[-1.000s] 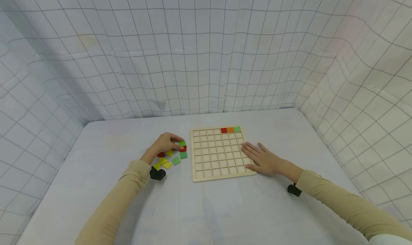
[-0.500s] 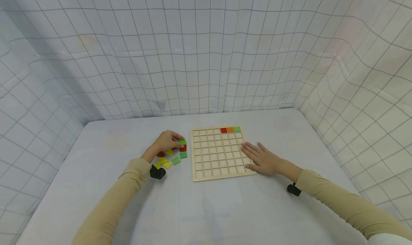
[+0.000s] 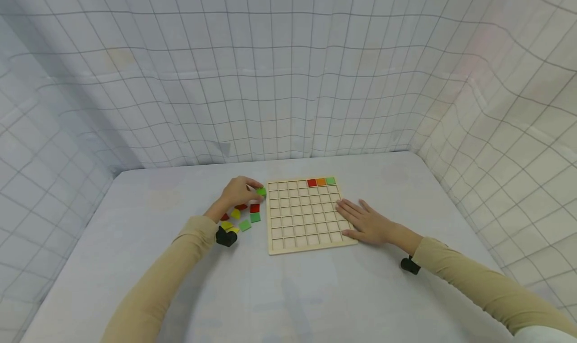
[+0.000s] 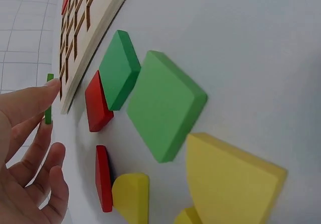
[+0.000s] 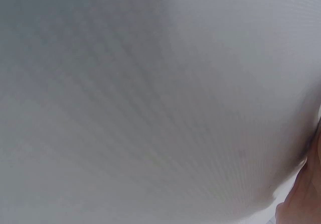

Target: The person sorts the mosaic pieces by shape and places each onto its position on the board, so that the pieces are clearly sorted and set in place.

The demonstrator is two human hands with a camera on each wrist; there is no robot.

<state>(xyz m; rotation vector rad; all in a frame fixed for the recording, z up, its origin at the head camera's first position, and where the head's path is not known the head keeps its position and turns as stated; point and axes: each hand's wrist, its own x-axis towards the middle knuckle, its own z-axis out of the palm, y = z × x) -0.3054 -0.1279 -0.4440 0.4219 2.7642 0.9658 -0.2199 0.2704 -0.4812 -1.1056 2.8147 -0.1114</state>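
My left hand (image 3: pixel 237 192) pinches a bright green square tile (image 3: pixel 261 192) between thumb and fingertips, beside the upper left corner of the wooden grid board (image 3: pixel 301 201). In the left wrist view that tile (image 4: pixel 48 115) stands on edge, and the other fingers are loosely curled. My right hand (image 3: pixel 370 226) lies with straight fingers on the board's right edge. A red tile (image 3: pixel 312 183), an orange tile (image 3: pixel 321 182) and a light green tile (image 3: pixel 330 181) fill cells at the right end of the top row. The right wrist view shows mostly tabletop and a bit of hand.
Left of the board lie loose pieces: a red square (image 3: pixel 255 208), a darker green square (image 3: pixel 255 217), a light green square (image 4: pixel 163 106), and several red and yellow pieces, some with a curved side (image 4: pixel 131 196). A grid-patterned cloth (image 3: pixel 288 82) hangs behind the white table (image 3: pixel 288 293).
My left hand has moved right and slightly away from me, taking the bright green tile off the pile beside the red square. My right hand has stayed on the board.
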